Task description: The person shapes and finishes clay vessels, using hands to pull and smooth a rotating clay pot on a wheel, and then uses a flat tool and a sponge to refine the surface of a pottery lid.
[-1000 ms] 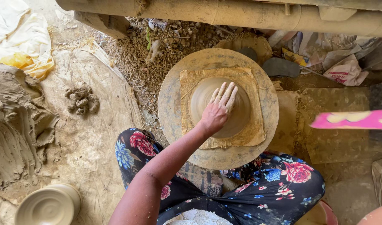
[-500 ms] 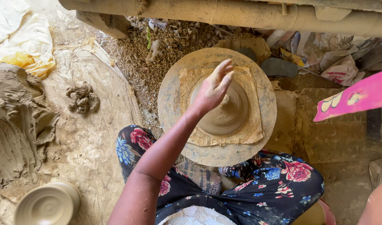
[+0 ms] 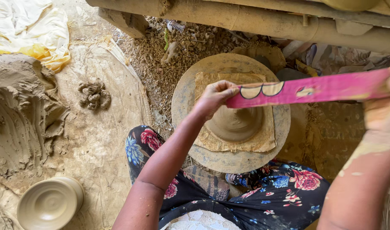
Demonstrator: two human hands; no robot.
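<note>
A pink strip (image 3: pixel 314 90) with cream shapes painted on it stretches level above a round potter's wheel (image 3: pixel 184 102). My left hand (image 3: pixel 214 97) pinches the strip's left end. My right hand (image 3: pixel 384 110), smeared with clay, grips its right end at the frame's edge. Below the strip a low mound of wet clay (image 3: pixel 235 123) sits on a square of sackcloth (image 3: pixel 212 79) in the middle of the wheel. My knees in flowered dark trousers (image 3: pixel 284 189) lie beside the wheel.
A large heap of raw clay (image 3: pixel 20 110) lies at the left, with a small twisted lump (image 3: pixel 94 94) beside it. A formed clay bowl (image 3: pixel 48 204) stands at the lower left. Rubble (image 3: pixel 178 47) and a thick beam (image 3: pixel 263 19) run behind the wheel.
My left hand lifted off the clay mound and took hold of the strip's end. My right hand brought the pink strip in from the right and stretched it across the wheel.
</note>
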